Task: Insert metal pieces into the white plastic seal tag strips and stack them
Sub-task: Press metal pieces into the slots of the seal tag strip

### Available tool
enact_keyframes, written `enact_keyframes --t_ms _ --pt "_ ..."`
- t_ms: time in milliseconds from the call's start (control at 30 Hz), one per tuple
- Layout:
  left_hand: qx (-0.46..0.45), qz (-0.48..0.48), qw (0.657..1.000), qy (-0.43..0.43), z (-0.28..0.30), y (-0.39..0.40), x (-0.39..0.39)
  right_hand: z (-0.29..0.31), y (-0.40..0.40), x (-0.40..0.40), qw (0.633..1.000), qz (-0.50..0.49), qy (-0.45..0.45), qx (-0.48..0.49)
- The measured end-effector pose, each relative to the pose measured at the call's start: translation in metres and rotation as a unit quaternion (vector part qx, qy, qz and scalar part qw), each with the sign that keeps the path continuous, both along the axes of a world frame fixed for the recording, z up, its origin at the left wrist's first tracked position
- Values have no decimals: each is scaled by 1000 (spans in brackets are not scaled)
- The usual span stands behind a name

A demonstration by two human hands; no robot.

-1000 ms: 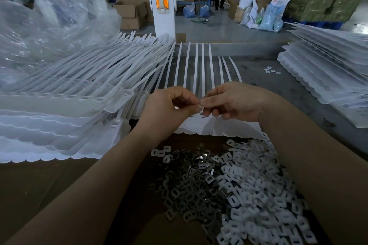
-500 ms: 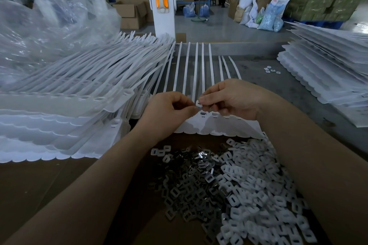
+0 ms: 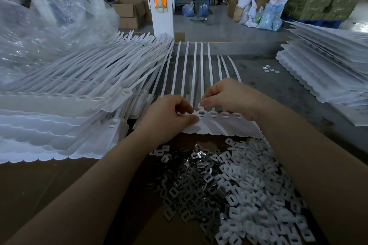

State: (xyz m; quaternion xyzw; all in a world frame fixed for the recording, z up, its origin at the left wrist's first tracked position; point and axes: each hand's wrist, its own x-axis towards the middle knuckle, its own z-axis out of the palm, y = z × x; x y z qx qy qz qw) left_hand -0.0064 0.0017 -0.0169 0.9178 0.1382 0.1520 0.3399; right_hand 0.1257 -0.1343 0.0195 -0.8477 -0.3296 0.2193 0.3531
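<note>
Hands meet over the seal tag strip point(image 3: 219, 127) lying flat mid-tabletop: left hand point(image 3: 169, 117) has curled fingers pinching its head row, right hand point(image 3: 229, 97) pinches a small white piece just above a slot showing metal. Near the body, metal pieces point(image 3: 189, 185) are heaped beside white caps point(image 3: 258, 195); stacked strips point(image 3: 69, 105) sit left.
</note>
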Motion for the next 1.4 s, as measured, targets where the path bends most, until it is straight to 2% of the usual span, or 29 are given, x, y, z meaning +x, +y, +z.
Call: enact_keyframes --t_ms 100,933,1167,1400 --pt "48 -7 999 21 -1 -1 0 -2 2 -1 999 -8 -21 -35" --pt "81 -4 996 22 -3 -1 1 -5 9 -8 995 -4 -49 -85" --pt "160 -45 984 61 -2 0 -1 -5 7 -4 997 -50 -15 -58" --pt "280 -63 954 81 -4 -2 -1 -7 10 -2 997 -57 -3 -56"
